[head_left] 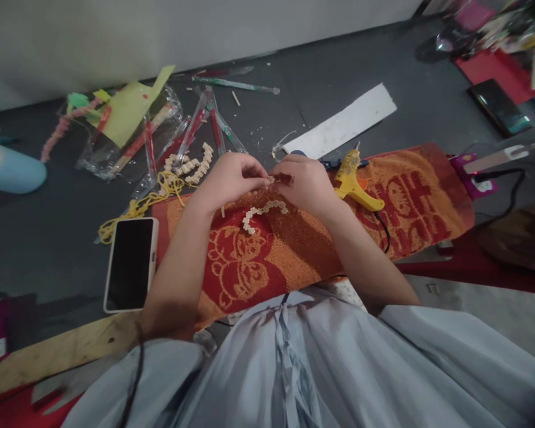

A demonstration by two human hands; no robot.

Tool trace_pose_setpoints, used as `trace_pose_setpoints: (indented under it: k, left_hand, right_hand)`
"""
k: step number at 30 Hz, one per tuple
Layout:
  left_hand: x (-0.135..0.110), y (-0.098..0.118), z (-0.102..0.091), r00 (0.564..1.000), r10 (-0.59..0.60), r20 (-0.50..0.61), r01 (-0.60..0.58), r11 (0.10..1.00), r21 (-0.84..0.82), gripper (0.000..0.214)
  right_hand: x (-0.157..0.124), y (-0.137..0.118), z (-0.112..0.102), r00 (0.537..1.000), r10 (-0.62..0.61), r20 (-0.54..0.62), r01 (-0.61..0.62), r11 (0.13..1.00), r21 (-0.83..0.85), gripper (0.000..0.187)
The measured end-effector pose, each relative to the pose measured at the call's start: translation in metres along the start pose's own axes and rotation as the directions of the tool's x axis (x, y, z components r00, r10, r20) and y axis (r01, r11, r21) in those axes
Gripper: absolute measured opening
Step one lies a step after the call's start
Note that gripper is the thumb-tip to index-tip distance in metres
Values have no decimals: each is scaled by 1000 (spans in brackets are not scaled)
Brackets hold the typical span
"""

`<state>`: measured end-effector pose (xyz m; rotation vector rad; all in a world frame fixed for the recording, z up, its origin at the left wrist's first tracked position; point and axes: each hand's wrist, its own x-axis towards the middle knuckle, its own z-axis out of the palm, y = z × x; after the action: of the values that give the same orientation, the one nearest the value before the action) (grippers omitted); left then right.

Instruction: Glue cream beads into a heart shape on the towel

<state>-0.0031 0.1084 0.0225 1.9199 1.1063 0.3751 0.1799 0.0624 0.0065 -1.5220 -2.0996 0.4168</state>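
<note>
My left hand [232,176] and my right hand [307,183] meet over an orange and red towel [310,249]. Their fingertips pinch a small pale piece [271,179] between them, too small to make out fully. Just below lies a curved, zigzag chain of little cream-coloured pieces [264,209]. More such curved chains [200,166] rest beyond my left wrist, beside a tangle of yellow cord [169,184]. To the right of my right hand a yellow hot glue gun [353,181] lies on the towel.
A white strip of board [343,122] lies behind my hands. Clear plastic packets with red sticks [149,145] are spread at the back left. A phone [131,266] is by my left forearm, a blue bottle [15,167] further left. A power strip [475,176] sits at the right.
</note>
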Motion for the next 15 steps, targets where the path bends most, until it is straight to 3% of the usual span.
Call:
trace_pose_setpoints:
  k: [4, 7, 11, 15]
  left_hand:
    - [-2, 4, 0, 1000, 17, 19, -17, 1000, -1, 16]
    - [-1, 4, -2, 998, 14, -66, -6, 993, 119, 16]
    - [1, -2, -10, 970, -55, -237, 133, 936, 326, 16]
    - [0, -11, -21, 930, -125, -345, 275, 860, 429, 17]
  right_hand:
    - [-8, 2, -7, 1000, -21, -21, 22, 998, 55, 20]
    - [-16, 6, -13, 998, 38, -43, -35, 997, 71, 20]
    - [-29, 17, -21, 988, 123, -92, -118, 992, 52, 25]
    - [-42, 28, -30, 977, 162, -138, -164, 986, -3, 28]
